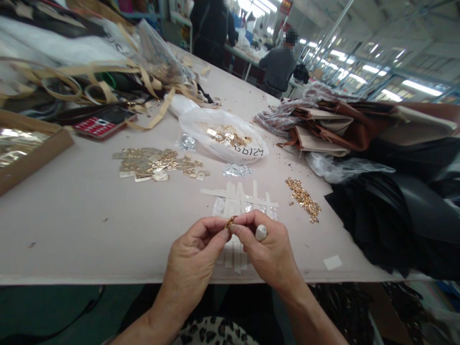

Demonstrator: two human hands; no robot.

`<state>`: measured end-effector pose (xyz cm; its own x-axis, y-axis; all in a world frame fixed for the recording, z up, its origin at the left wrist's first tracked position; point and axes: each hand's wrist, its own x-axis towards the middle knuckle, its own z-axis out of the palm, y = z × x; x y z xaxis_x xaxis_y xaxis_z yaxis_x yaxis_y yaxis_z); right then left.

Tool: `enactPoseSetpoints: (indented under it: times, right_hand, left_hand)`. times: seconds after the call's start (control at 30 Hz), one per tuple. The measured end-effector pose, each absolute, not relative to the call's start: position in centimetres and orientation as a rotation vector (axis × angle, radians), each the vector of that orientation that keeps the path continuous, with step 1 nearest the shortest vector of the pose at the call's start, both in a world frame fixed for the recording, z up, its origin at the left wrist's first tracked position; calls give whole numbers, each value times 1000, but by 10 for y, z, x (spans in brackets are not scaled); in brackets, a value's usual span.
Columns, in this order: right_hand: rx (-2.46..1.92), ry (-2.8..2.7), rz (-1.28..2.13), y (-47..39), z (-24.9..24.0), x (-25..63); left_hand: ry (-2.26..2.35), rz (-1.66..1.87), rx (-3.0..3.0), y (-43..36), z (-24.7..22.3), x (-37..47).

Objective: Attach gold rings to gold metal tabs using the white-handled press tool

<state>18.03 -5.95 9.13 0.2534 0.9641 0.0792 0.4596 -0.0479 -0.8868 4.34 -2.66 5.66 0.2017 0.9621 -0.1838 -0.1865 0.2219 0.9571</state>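
Observation:
Between the fingertips of both hands is a small gold-coloured metal piece (230, 222), too small and covered to name more exactly. My left hand (197, 244) pinches it from the left, and my right hand (265, 242) pinches it from the right. White wrapping covers one fingertip of the right hand. Under and just beyond the hands lie crossed white strips (233, 194) over clear plastic with silvery bits. Small silvery pieces (237, 170) are heaped farther back. Flat gold plates (147, 164) lie to the left, and small gold fittings (304, 199) to the right.
A white plastic bag (194, 115) holds more gold pieces. At left are a cardboard box (46, 151) of metal parts and a red-and-black phone-like object (104, 123). Brown bags (345, 124) and black sheets (388, 225) crowd the right. Two people (278, 69) are in the background.

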Motion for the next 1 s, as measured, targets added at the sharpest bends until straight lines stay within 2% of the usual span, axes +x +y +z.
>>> enactPoseSetpoints:
  times: [0.17,0.33,0.5,0.67,0.77,0.87,1.0]
  right_hand:
    - [-1685,-1538,601,-55,85,187]
    - [-1704,-2021,263,-58,68,185]
    - [-1788,-2476,12,-61,59,182]
    - [-1745,-2616,124,-69,66,184]
    - [-1763,-2564,368,-71,75,189]
    - [-1830,-2327,596,-58,82,203]
    - [-2113,-1914,550,-9,83,238]
  left_hand:
    - [1057,972,1341,-22,45,30]
    - [1080,981,1909,-5,26,2]
    - [864,1038,2350,1,15,-9]
    - [665,964,2611,-9,10,-7]
    - [624,926,2742,-13,9,-7]
    - [623,872,2836,-14,7,-7]
    - [614,888,2869,-13,2,-6]
